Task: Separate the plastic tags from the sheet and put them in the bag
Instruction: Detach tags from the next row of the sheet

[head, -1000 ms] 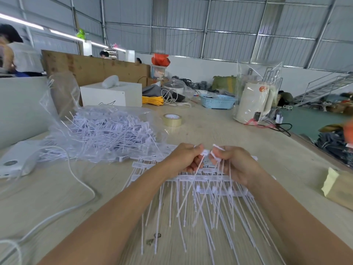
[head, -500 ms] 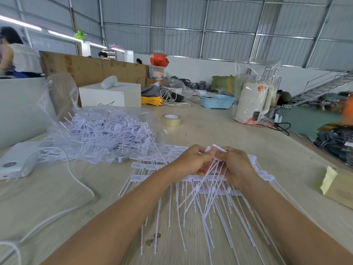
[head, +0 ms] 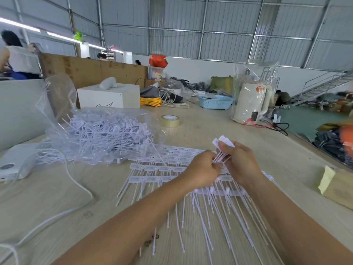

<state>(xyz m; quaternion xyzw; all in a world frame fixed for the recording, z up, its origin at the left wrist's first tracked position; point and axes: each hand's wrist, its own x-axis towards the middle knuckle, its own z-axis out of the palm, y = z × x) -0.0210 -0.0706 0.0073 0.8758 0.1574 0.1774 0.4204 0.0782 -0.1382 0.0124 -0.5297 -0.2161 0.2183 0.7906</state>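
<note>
Near the middle of the frame, slightly right, the right hand (head: 239, 163) was curled round a small bunch of separated tags (head: 222, 150), their flat white heads sticking up past the fingertips and their thin stems running down toward the left hand (head: 202, 172). The left hand pinched the lower part of those same stems between thumb and fingers, so both hands grasped the bunch just above the table (head: 219, 121).

Beneath the hands, in the lower centre, lay the sheet (head: 166, 168) of unseparated tags, flat on the pale wood, with rows of rectangular heads toward the far side and long stems fanning toward the bottom edge. Each head carried a faint printed mark, too small and blurred to read.

To the left of centre sat the clear plastic bag (head: 63, 104), its mouth standing open and a heap of loose tags inside, touching the far-left corner of the sheet.

Behind the bag stood a white box (head: 108, 98); a roll of tape (head: 170, 121) lay flat at upper centre, its inner label reddish but illegible. Further right were a blue basket (head: 214, 102) and a wrapped white kettle (head: 252, 100) bearing an orange badge whose writing could not be made out. A white cable (head: 76, 180) curved across the lower left.
</note>
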